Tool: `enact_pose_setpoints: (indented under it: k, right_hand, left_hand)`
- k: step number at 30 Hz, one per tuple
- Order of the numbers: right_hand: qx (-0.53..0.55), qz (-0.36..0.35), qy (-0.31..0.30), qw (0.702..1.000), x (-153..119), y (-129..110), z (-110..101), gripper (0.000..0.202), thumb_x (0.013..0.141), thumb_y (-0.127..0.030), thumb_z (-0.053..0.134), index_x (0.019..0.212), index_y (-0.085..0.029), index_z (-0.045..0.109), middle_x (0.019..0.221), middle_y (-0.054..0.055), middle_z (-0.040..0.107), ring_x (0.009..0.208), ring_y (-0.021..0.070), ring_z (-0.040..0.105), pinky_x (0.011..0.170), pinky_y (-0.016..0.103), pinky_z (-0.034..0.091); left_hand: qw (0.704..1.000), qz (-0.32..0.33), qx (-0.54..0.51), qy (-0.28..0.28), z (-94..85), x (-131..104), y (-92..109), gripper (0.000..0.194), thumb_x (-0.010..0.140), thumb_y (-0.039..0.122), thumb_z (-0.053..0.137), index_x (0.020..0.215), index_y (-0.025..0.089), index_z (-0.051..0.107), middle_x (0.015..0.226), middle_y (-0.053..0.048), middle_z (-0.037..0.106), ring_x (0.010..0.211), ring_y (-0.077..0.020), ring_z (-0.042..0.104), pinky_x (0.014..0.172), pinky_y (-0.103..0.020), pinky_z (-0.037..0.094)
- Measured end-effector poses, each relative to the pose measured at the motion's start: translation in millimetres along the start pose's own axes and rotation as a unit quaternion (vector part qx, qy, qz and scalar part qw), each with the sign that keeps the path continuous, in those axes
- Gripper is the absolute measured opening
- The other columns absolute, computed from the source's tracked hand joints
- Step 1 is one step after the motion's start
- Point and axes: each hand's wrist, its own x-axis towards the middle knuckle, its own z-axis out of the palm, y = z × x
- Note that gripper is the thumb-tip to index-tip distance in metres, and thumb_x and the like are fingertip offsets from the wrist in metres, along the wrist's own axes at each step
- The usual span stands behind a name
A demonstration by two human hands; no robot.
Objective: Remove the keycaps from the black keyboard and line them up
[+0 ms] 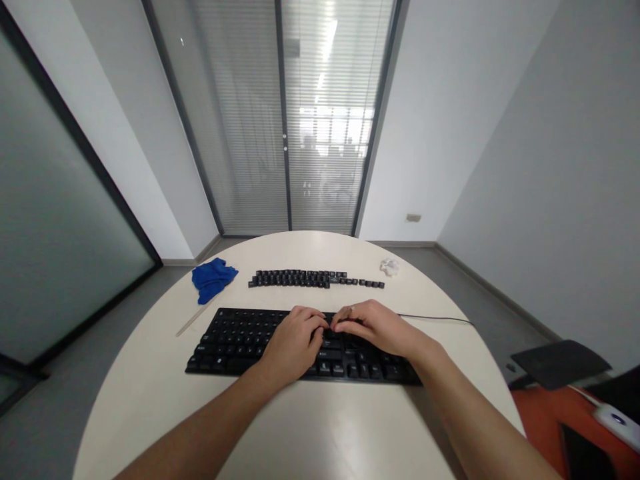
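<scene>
My L hand (296,339) & R hand (379,325) curl side by side on the kbd (235,339); can't tell if they're pinching. Loose keys (293,279) sit in rows, prob. to keep order.

A black keyboard (240,341) lies flat on a pale, curved-edged table (320,427), its long side toward the person; light legends mark its keys (323,367), and its middle is partly hidden from view; a thin dark cable (435,317) leads from its far side to the right; loose black keycaps (290,278) — packed in rows, thinning to a single line at right — lie beyond it, apart.
</scene>
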Motion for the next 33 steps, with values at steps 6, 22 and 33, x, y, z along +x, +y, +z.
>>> enact_pose_setpoints:
  k: [6,22,33]
  right_hand:
    - [0.010,0.030,0.000,0.999,-0.3,-1.0,0.5,0.031,0.096,-0.042,0.053,0.106,-0.021,0.073,0.083,0.003,0.073,0.068,0.0153,0.066,0.068,0.025,0.048]
    - [0.243,0.071,0.040,0.967,2.0,39.9,9.8,0.027,0.089,-0.042,0.062,0.095,-0.015,0.067,0.092,0.007,0.074,0.089,0.0203,0.069,0.085,0.033,0.051]
    - [0.224,0.078,0.061,0.970,0.9,40.6,13.1,0.030,0.089,-0.043,0.062,0.101,-0.016,0.065,0.090,0.007,0.074,0.085,0.0194,0.069,0.080,0.032,0.053]
  left_hand:
    - [1.000,-0.001,0.002,0.001,0.1,0.8,-0.1,0.023,0.092,0.014,0.048,0.097,0.020,0.070,0.106,-0.005,0.067,0.105,-0.0224,0.055,0.097,-0.040,0.046]
    - [1.000,-0.014,-0.007,0.008,0.1,-0.1,0.6,0.015,0.088,0.025,0.061,0.097,0.023,0.072,0.108,-0.005,0.068,0.107,-0.0230,0.056,0.097,-0.040,0.046]
    - [0.999,-0.029,-0.038,0.003,2.0,1.1,-3.5,0.015,0.086,0.028,0.065,0.099,0.025,0.073,0.109,-0.004,0.067,0.109,-0.0233,0.055,0.099,-0.041,0.045]
